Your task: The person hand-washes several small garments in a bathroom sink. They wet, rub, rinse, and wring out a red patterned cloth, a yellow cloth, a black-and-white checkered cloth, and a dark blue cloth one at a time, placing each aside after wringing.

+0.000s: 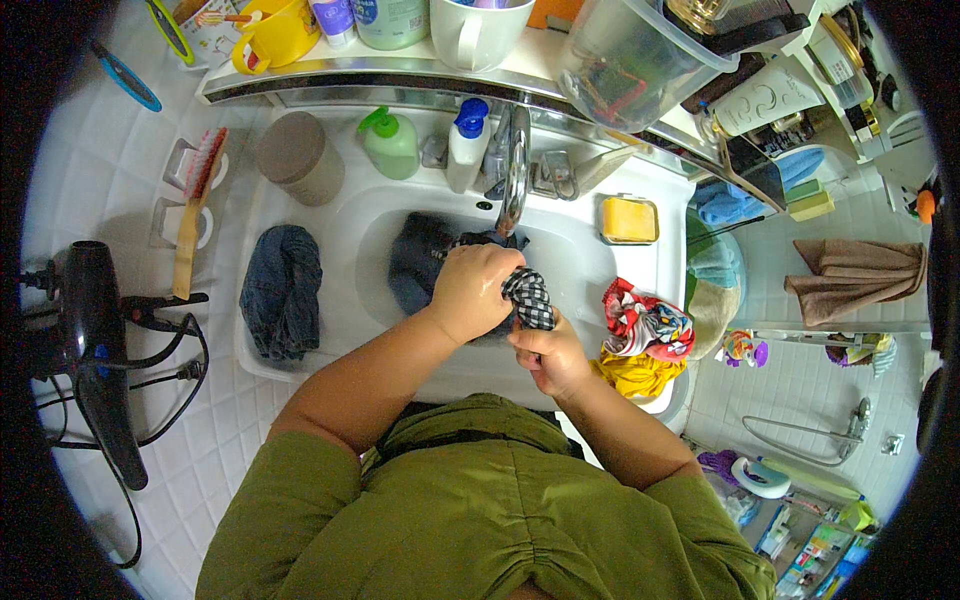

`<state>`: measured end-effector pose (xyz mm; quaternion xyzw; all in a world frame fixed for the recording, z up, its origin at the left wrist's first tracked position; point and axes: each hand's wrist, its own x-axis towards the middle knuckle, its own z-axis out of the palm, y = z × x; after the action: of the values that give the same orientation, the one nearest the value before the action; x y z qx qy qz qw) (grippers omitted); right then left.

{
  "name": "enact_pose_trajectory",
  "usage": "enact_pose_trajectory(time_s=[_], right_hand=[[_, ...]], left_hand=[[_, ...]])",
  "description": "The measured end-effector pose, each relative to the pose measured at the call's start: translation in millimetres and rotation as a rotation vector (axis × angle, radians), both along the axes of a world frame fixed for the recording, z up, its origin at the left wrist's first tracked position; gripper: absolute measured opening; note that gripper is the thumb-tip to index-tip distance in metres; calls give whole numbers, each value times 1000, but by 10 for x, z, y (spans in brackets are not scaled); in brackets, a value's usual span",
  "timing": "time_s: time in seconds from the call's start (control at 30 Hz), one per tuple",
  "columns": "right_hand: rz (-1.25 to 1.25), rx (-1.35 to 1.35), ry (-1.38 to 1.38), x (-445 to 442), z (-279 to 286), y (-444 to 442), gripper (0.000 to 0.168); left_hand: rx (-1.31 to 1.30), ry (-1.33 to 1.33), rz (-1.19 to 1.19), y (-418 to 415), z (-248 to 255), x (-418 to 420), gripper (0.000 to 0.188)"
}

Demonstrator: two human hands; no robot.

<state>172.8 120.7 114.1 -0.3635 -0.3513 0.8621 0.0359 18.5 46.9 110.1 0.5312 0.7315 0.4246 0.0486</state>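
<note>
My left hand (476, 289) and my right hand (551, 352) both grip a black-and-white checked cloth (529, 296), which is twisted tight between them above the washbasin (585, 259). The left fist is wet and sits nearer the tap; the right one grips the cloth's near end. Beneath them, dark cloth (412, 262) lies in the bowl, partly hidden by my left hand. The chrome tap (516, 172) reaches over the bowl just beyond my hands.
Bunched dark denim (281, 292) rests on the left rim. Red patterned cloth (649, 322) and yellow cloth (637, 373) lie on the right, near yellow soap (628, 220). Pump bottles (394, 142) and a lidded canister (300, 157) line the back. A hair dryer (97, 345) hangs left.
</note>
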Motion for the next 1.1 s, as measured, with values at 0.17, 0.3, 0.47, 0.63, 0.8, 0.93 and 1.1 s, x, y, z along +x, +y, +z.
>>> enact_pose_trajectory(time_s=[0.17, 0.3, 0.47, 0.63, 0.8, 0.93, 1.1], right_hand=[[-14, -53, 25, 18, -11, -34, 26], [-40, -82, 31, 9, 16, -73, 25], [-50, -81, 41, -4, 32, -86, 25], [-73, -80, 37, -10, 9, -95, 25], [-13, -60, -22, -5, -3, -50, 26], [211, 15, -201, 64, -93, 191, 34], [50, 171, -281, 83, 37, 479, 73]], left_hand=[[24, -63, 28, -5, -48, 37, 24], [49, -73, 18, -12, -90, 45, 24], [54, -70, 41, -15, -51, 57, 22], [67, -69, 33, -12, -57, 49, 23], [28, -50, 25, -49, -99, 37, 26], [-330, -170, -88, -113, -117, -29, 36], [-572, -468, -212, -159, -333, -256, 52]])
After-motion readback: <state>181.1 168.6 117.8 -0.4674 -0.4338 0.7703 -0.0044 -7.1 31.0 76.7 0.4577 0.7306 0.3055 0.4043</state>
